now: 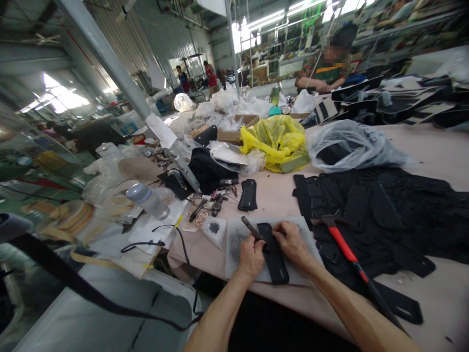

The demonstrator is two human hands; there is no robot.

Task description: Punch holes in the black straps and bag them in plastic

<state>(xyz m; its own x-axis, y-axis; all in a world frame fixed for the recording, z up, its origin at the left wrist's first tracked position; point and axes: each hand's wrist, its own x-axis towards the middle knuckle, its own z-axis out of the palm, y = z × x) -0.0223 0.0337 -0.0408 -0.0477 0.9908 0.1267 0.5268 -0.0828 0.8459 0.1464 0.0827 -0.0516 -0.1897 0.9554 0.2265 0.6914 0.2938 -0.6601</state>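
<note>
A black strap piece lies on a white cutting pad near the table's front edge. My left hand is closed round a thin dark metal tool whose tip points up and left, beside the strap's upper end. My right hand presses the strap's top right corner, with its fingers curled on the strap. Both forearms reach in from the bottom of the view.
A red-handled hammer lies on a pile of black cut pieces to the right. A yellow bag, a clear bag, a water bottle and small tools clutter the table. Another person sits at the far end.
</note>
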